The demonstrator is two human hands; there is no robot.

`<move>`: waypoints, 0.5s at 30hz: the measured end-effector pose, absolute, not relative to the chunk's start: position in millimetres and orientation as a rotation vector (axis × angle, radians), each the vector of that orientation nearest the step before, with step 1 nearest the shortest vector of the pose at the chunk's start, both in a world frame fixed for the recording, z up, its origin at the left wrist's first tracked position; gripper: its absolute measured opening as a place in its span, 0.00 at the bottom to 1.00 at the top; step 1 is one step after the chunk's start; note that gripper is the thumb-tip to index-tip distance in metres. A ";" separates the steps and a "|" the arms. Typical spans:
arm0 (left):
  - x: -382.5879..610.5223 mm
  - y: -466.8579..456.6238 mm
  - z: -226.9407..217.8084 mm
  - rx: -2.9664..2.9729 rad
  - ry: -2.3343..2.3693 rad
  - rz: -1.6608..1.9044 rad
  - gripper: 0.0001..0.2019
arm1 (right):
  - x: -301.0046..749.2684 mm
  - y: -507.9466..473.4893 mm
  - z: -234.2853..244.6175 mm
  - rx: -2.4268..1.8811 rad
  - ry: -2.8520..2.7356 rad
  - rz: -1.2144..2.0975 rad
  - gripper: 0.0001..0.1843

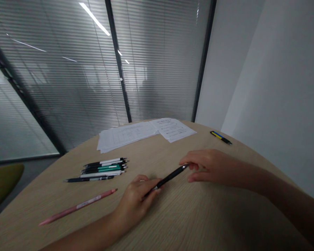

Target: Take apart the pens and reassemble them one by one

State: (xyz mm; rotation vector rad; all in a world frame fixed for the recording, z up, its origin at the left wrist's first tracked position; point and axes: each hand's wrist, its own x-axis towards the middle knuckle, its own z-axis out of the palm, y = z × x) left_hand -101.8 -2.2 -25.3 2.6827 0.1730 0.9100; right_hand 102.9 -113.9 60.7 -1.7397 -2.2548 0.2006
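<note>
A black pen [170, 178] lies slanted just above the wooden table [199, 216], held at both ends. My left hand [137, 200] pinches its lower end with curled fingers. My right hand [211, 166] grips the upper tip between thumb and fingers. Both hands rest near the table's middle.
A row of several pens [104, 168], black, white and green, lies to the left. A pink pencil [78, 206] lies nearer the front left. Printed paper sheets [143, 134] sit at the far edge. A blue and yellow pen [221, 137] lies at the far right.
</note>
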 end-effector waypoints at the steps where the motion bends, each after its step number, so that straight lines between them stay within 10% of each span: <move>1: -101.4 -2.3 -24.4 2.676 0.180 0.900 0.11 | 103.7 -114.2 60.3 -1.722 -2.236 0.207 0.12; 15: -103.0 -5.7 -28.0 2.694 0.101 0.994 0.12 | 99.1 -112.1 62.5 -1.939 -2.325 0.093 0.14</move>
